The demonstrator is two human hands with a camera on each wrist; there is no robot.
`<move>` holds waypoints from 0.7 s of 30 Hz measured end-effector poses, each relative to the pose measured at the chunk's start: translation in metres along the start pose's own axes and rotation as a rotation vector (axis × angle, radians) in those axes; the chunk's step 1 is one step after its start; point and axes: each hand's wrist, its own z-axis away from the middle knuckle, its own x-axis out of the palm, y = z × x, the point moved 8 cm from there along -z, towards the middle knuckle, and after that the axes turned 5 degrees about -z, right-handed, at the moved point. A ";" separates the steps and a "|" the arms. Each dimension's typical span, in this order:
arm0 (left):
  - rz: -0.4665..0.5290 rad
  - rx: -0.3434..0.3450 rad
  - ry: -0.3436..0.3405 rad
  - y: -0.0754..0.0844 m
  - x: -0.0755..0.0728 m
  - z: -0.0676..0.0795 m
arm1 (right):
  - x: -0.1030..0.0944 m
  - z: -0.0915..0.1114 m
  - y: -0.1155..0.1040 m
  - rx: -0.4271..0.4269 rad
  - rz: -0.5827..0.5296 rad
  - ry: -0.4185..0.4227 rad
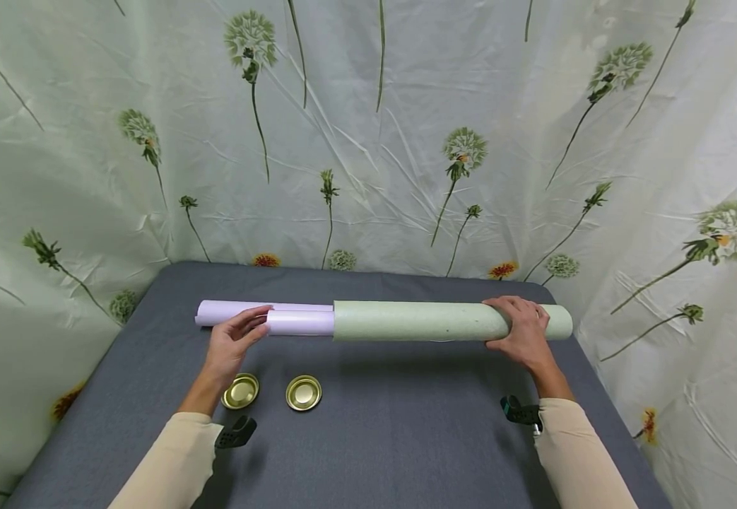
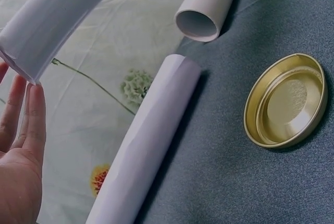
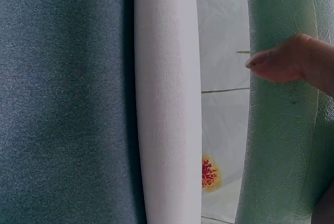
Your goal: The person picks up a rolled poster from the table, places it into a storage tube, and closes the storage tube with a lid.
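Held off the table, a long pale green roll lies across the head view. My right hand grips it near its right end, the thumb across its side in the right wrist view. From its left end sticks a lilac paper roll. My left hand pinches that roll's outer end with the fingertips, which sit at the paper's edge in the left wrist view. A second lilac roll lies on the table behind the left hand.
A white hollow tube rests on the table below the green roll, mostly hidden in the head view. Two gold-coloured round lids, one by my left wrist and one to its right, lie on the grey-covered table. A dandelion-print curtain hangs behind.
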 end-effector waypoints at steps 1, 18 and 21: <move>-0.007 -0.001 0.002 0.000 0.000 0.000 | 0.000 0.000 0.000 0.001 -0.002 -0.001; -0.074 0.050 -0.058 0.002 0.014 -0.005 | 0.000 0.001 -0.002 -0.002 -0.005 0.016; -0.073 0.052 -0.063 0.002 0.017 -0.005 | 0.000 0.000 -0.002 0.002 -0.007 0.017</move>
